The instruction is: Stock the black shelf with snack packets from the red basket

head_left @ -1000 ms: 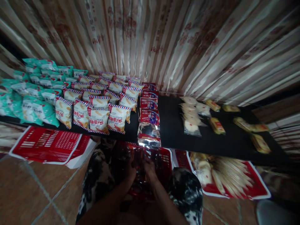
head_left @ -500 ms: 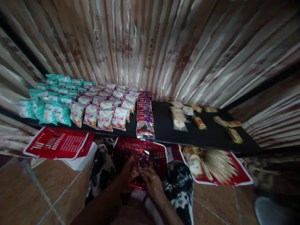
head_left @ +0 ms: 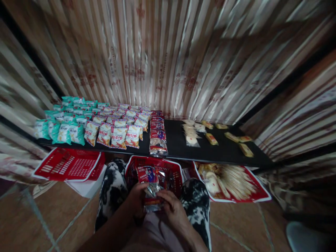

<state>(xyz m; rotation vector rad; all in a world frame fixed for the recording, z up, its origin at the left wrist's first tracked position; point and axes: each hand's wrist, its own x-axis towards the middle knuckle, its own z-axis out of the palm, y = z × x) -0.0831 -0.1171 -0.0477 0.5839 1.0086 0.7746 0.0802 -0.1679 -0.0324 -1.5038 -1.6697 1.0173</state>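
Note:
Between my hands is a red snack packet (head_left: pixel 148 176) with a dark printed figure and a clear lower part, held above a red basket (head_left: pixel 176 166) at my knees. My left hand (head_left: pixel 136 196) grips the packet's left edge. On its lower right side, my right hand (head_left: pixel 172 204) has its fingers closed against it. More packets lie in the basket, partly hidden behind the held one. On the black shelf (head_left: pixel 178 138) in front, a row of matching red packets (head_left: pixel 158 134) runs from front to back.
White snack bags (head_left: pixel 118 137) and teal bags (head_left: pixel 64 133) fill the shelf's left side. Flat white packets (head_left: pixel 191 140) and yellow packets (head_left: pixel 211 139) lie to the right. Red baskets stand below: one at left (head_left: pixel 70 164), one at right (head_left: pixel 262 194) with long pale packs. A curtain hangs behind.
The red packet has come up out of the basket toward me, its printed front now showing between both hands. The view has shifted slightly.

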